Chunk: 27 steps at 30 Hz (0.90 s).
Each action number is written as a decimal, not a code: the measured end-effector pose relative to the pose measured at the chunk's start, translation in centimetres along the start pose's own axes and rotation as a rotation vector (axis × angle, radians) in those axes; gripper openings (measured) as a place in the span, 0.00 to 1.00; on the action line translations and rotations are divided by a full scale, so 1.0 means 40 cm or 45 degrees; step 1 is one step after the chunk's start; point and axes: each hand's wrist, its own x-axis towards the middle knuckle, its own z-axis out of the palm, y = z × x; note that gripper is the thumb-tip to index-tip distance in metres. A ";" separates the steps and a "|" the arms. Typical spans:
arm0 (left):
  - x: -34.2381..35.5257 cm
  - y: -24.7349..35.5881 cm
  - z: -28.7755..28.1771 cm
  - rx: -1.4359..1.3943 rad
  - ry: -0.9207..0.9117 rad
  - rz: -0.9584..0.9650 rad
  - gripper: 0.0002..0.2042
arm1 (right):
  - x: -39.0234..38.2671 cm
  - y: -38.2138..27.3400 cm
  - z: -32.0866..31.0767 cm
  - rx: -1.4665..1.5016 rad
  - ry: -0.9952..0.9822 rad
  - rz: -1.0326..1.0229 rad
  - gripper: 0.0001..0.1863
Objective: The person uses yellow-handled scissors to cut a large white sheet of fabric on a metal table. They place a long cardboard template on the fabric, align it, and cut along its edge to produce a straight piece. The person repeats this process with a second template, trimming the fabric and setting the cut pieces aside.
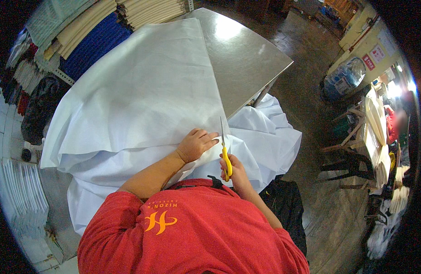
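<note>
So, the right hand (238, 175) has its fingers wrapped around the yellow handles of a pair of scissors (227, 165), blades pointing away from the body at the edge of a big white cloth (142, 86). That cloth covers much of a shiny metal table (242, 50) and droops off it in folds. Left hand's (196, 145) on the cloth just beside the blades; can't tell if its fingers are pinching any.
</note>
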 end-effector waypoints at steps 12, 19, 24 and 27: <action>0.001 -0.001 0.002 0.059 0.036 0.045 0.18 | 0.006 -0.001 0.001 0.019 0.009 0.026 0.24; 0.002 -0.003 0.002 0.059 0.000 0.071 0.19 | -0.013 -0.008 0.005 -0.005 0.003 0.039 0.23; 0.002 -0.003 0.002 0.067 -0.005 0.077 0.19 | -0.013 -0.003 0.005 -0.006 0.005 0.034 0.22; 0.001 -0.003 0.003 0.064 -0.022 0.075 0.19 | -0.009 0.002 0.002 0.003 -0.003 0.023 0.23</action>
